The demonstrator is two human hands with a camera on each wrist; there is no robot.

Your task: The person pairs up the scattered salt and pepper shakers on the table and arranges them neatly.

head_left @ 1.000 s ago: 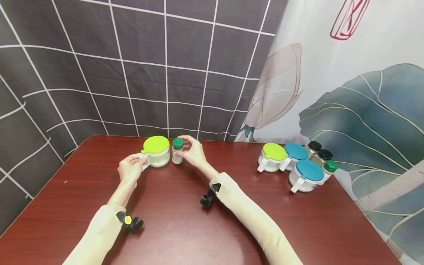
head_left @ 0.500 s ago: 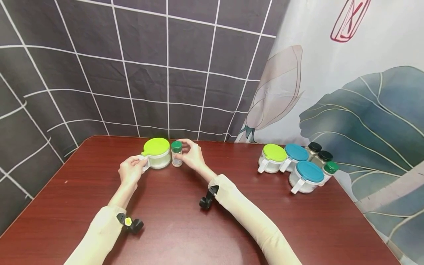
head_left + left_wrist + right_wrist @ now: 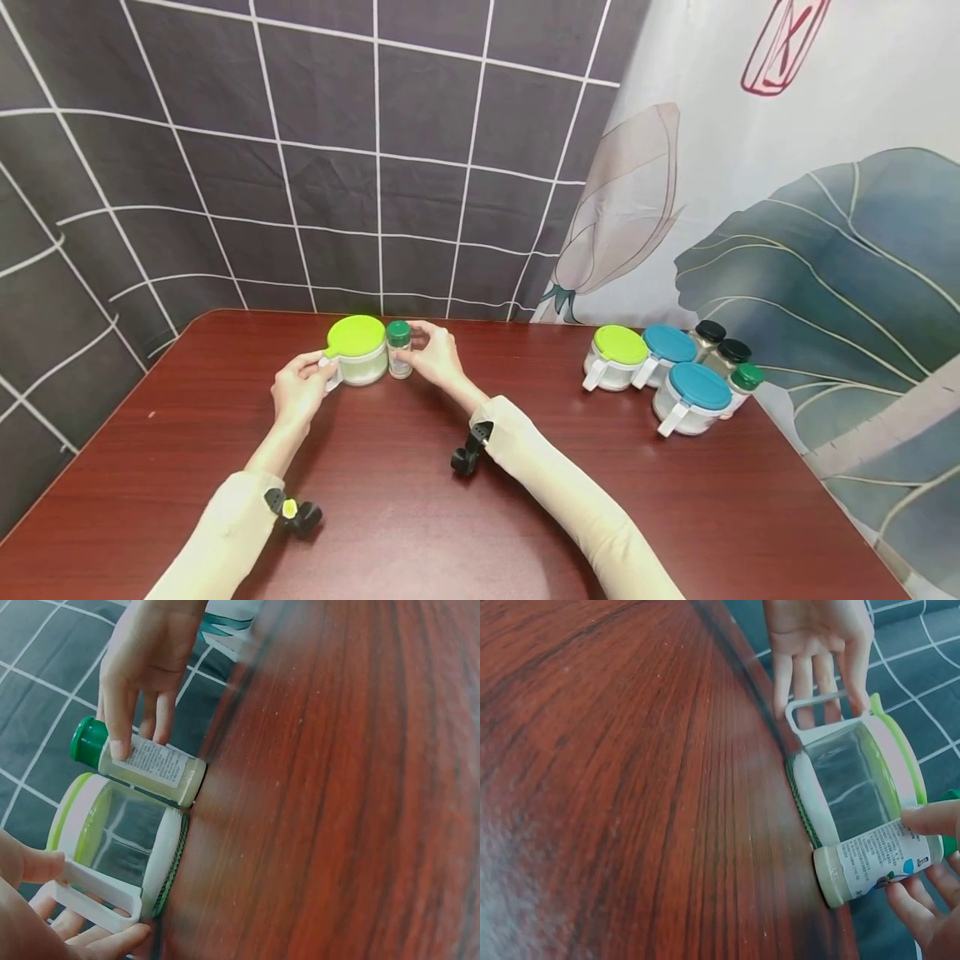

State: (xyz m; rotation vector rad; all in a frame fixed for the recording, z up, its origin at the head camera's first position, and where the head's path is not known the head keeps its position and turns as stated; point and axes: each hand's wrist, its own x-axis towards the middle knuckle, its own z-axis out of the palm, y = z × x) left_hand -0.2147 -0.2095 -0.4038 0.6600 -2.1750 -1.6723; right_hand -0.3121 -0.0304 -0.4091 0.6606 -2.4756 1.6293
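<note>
A clear seasoning jar point(image 3: 362, 367) with a lime-green lid stands upright near the table's back edge. My left hand point(image 3: 298, 388) pinches its white handle point(image 3: 101, 889) between thumb and fingers. Close against the jar's right side stands a spice bottle point(image 3: 400, 360) with a green cap and a printed label point(image 3: 156, 761). My right hand point(image 3: 437, 354) holds this bottle from the right, thumb on the near side and fingers behind. In the right wrist view the bottle point(image 3: 870, 861) and the jar point(image 3: 855, 776) appear to touch.
At the table's right stand another lime-lidded jar point(image 3: 618, 357), two blue-lidded jars point(image 3: 667, 350), two black-capped bottles point(image 3: 731, 354) and a green-capped bottle point(image 3: 744, 383). A dark grid-patterned cloth point(image 3: 315, 183) hangs behind the red-brown table point(image 3: 390, 492).
The jar and the spice bottle have come slightly nearer to me, and the small gap between them has closed. Both hands keep their hold.
</note>
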